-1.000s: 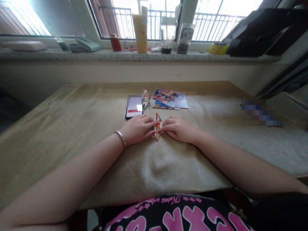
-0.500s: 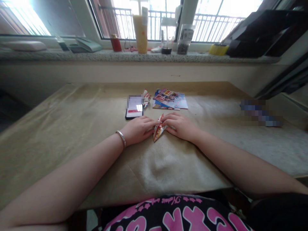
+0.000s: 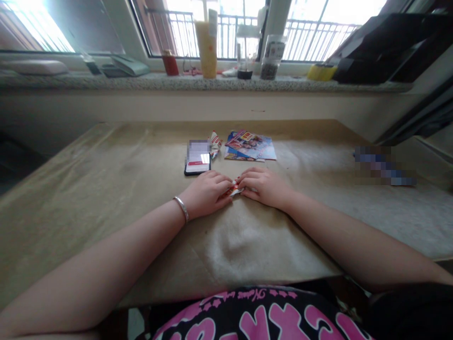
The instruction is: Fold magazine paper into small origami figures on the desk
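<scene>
At ctr of tabletop, betw the two hands: folded paper pc, qty 1, red/white print, mostly covered; L hand and R hand each w/ grip drawn in, fingertips pinching it from opp sides. Changed vs a moment ago: pointed end, then jutting toward the wearer, is now swung aslant and hidden under fingers, prob meaning the pc is being turned or re-creased, work unfinished. Also, beyond hands: phone, 2nd folded pc beside it, printed sheets, overlapping.
</scene>
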